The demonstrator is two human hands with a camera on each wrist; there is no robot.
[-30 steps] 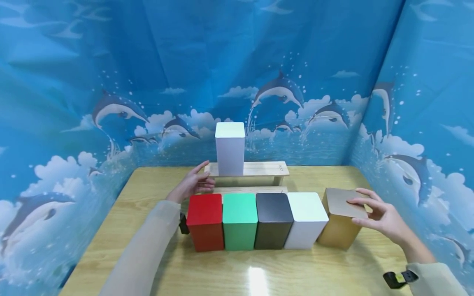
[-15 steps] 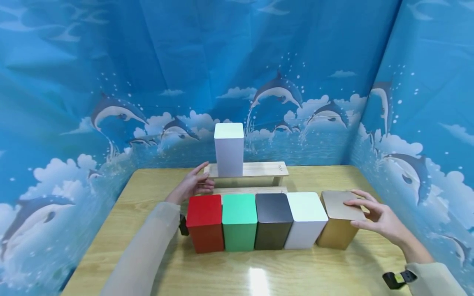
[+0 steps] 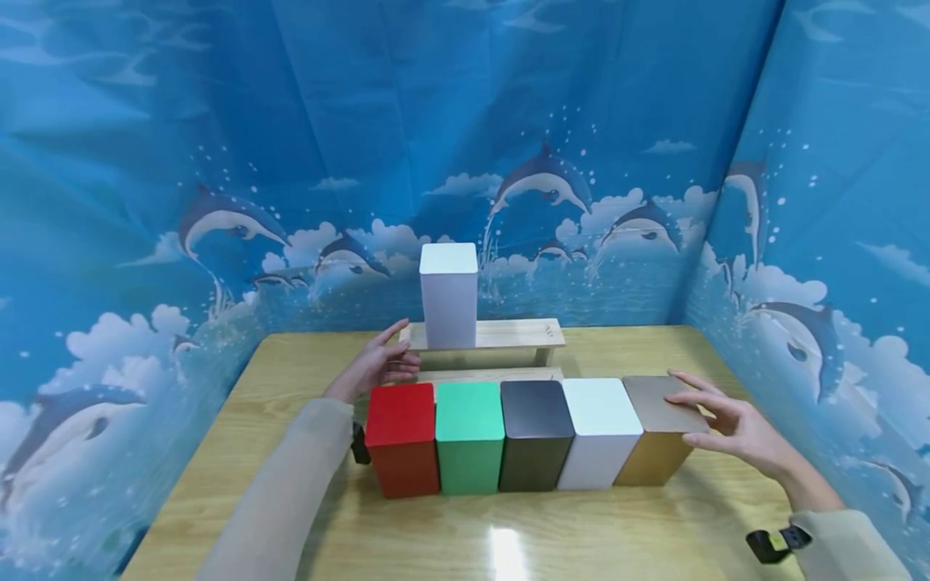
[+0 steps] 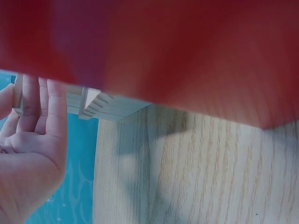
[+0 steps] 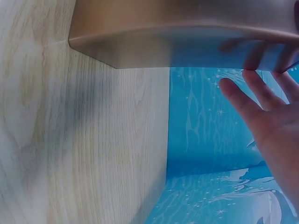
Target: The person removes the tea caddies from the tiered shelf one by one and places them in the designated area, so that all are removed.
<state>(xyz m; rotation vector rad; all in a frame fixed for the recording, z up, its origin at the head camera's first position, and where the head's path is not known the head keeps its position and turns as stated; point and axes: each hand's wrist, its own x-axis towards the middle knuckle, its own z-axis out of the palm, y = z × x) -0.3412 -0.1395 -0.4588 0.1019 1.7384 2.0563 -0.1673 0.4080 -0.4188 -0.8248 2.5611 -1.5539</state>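
My left hand (image 3: 372, 367) is at the left end of a two-tier wooden stand (image 3: 519, 332); in the left wrist view, its thumb and fingers (image 4: 31, 105) lie on either side of the upper board's end, pinching it. Before the stand, a red box (image 3: 403, 440), a green box (image 3: 470, 436), a black box (image 3: 536, 436), a white box (image 3: 599, 432) and a gold box (image 3: 657, 440) form a row, side by side. My right hand (image 3: 744, 432) touches the gold box's top and right side with extended, spread fingertips. The right wrist view shows these fingers (image 5: 243, 100) against its side.
Another tall white box (image 3: 449, 294) stands upright on the stand's upper board, left of its middle. The light wood table (image 3: 450, 537) carries everything. A blue dolphin-print curtain (image 3: 349, 153) closes off the back and both sides.
My right hand has pushed the gold box to the left. The box has straightened and its gap from the white box has closed. My left hand stays at the stand.
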